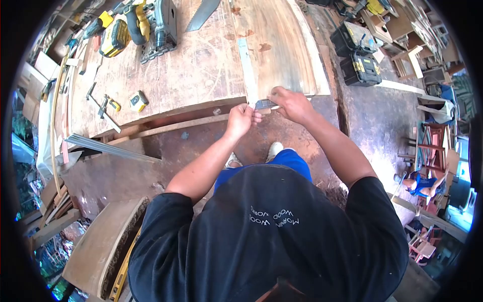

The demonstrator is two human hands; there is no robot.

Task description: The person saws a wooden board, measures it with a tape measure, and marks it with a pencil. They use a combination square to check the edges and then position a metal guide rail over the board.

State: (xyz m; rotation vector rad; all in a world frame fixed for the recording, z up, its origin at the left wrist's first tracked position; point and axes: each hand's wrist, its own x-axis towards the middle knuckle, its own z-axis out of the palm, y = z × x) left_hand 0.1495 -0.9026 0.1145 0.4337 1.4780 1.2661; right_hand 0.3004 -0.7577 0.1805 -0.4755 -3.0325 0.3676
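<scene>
My left hand point(242, 120) is closed in a pinch at the near edge of the bench, by the end of a long pale strip point(246, 65). What its fingers hold is too small to make out. My right hand point(293, 104) grips a small dark tool with a grey panel point(264, 103), its fingers bent around the right end. The tool's left end reaches my left fingertips. Beyond both hands lies a wide wooden slab point(282, 55) with a pale edge on its right, beside the strip on the bench point(201, 70).
On the bench's left are a yellow-black power tool point(121, 38), a clamp point(104, 108) and a tape measure point(139, 100). A saw blade point(203, 15) lies at the back. Black toolboxes point(360, 68) stand on the right floor. Another person point(422, 184) is far right.
</scene>
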